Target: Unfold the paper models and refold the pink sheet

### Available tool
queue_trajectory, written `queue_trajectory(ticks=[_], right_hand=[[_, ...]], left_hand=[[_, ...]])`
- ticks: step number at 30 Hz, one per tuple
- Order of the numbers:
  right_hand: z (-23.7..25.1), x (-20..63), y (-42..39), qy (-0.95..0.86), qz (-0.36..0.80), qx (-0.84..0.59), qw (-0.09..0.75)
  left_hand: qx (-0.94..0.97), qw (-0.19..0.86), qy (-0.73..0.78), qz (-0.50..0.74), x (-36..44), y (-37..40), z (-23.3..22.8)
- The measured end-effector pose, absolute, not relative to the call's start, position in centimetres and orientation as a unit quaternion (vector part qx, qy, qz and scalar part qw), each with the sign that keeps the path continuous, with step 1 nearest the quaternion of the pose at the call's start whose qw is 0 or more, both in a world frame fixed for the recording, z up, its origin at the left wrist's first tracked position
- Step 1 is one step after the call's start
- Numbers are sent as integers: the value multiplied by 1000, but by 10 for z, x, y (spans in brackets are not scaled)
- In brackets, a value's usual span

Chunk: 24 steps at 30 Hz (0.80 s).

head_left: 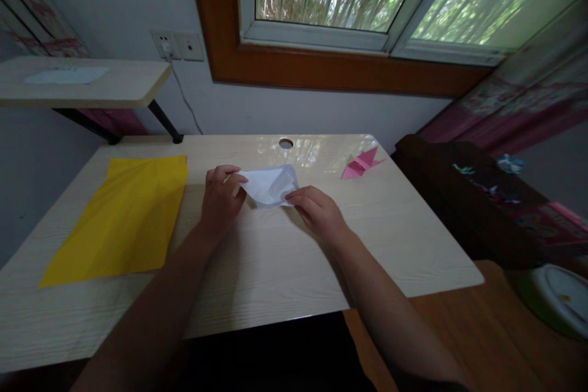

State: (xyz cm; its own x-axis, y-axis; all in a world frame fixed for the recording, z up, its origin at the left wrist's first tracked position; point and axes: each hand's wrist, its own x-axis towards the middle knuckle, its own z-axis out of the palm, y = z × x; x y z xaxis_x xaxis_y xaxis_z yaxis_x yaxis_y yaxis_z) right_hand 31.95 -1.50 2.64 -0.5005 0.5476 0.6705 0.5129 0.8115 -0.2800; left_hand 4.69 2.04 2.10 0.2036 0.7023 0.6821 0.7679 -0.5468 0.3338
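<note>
Clock centre: the white paper (270, 185) on or just above the pale wood-grain desk (285, 269), with 12 toward the wall.
Raised shelf: at 10 o'clock, a pale board (133, 93) on black supports, a white sheet (68, 75) lying on it.
Yellow paper: at 9 o'clock, a large sheet (122, 220) flat on the desk.
Wall sockets: at 11 o'clock, two side by side (177, 46), a white cable (184, 95) running down from one.
Left hand: between 8 and 9 o'clock, the person's left hand (223, 196) pinches the white paper's left end.
White paper: stretched between the two hands, gently bowed and creased; whether its near edge touches the desk cannot be told.
Cable hole: just past 12 o'clock, a round opening (286, 144) near the desk's far edge.
Right hand: at 4 o'clock, the right hand (319, 211), apart from the left, pinches the paper's near right corner.
Pink origami: between 2 and 3 o'clock, a folded, pointed figure (361, 165) on the desk.
Dark brown cabinet: at 3 o'clock, beyond the desk (432, 196).
</note>
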Motion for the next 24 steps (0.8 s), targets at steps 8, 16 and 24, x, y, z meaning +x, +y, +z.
queue_trajectory(ticks=[8,16,24], right_hand=[[25,319,-15,-854,43,-329,400],[25,318,-13,-840,14,-349,415],[23,314,-11,-863,16,-350,365]], left_hand=[[-823,-59,-408,-391,52,19,14],[-890,-109,-298,-329,58,15,11],[-899,-104,-310,-292,58,19,6]])
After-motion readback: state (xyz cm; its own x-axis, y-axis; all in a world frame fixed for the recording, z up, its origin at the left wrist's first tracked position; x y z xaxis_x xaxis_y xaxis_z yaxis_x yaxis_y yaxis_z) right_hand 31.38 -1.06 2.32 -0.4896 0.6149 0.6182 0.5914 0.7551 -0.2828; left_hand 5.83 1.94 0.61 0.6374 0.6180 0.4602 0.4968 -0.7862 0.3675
